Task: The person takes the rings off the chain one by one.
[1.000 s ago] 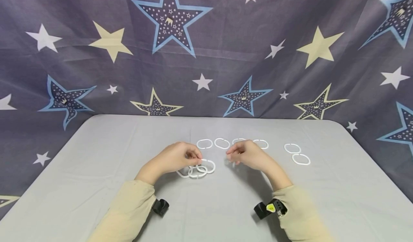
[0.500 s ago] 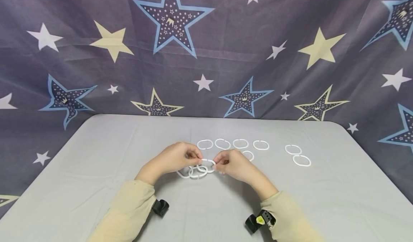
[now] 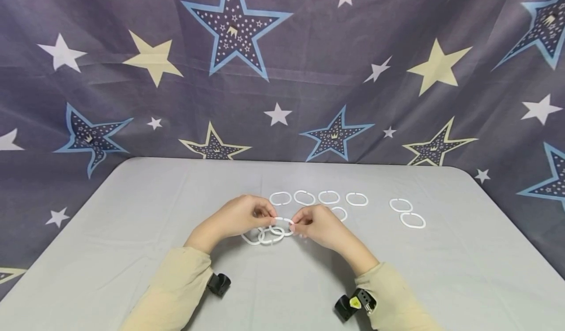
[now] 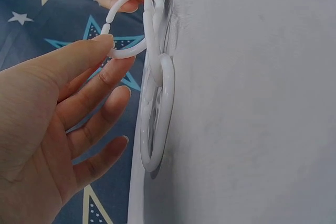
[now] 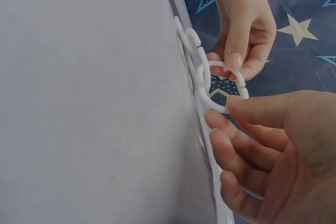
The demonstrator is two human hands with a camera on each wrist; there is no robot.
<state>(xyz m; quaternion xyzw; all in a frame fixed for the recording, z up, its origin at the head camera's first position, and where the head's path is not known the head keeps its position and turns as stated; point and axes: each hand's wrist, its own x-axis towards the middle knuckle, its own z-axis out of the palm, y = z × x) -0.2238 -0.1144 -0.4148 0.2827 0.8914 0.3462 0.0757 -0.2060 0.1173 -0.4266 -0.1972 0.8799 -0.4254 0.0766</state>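
Observation:
Both hands meet at one white plastic C-ring (image 4: 128, 53), which has a narrow gap in its side. In the head view my left hand (image 3: 240, 216) pinches its left end between thumb and index finger. My right hand (image 3: 320, 227) pinches the right end the same way; the right wrist view shows that thumb (image 5: 257, 109) on the ring near the gap. Linked through the held ring hang other white rings (image 4: 167, 111), forming a short chain that reaches down to the table below my left hand. The left hand's other fingers are loosely spread in the left wrist view.
Several loose white rings (image 3: 329, 191) lie in a row behind the hands. One ring (image 3: 345, 215) is just beyond my right hand, and two touching rings (image 3: 412, 227) lie farther right. The pale cloth-covered table (image 3: 450, 272) ends at a star-patterned curtain (image 3: 282, 76).
My right hand has moved left and slightly nearer, and now pinches the ring that the left hand was holding. A loose ring behind it has come into view. The left hand has stayed put.

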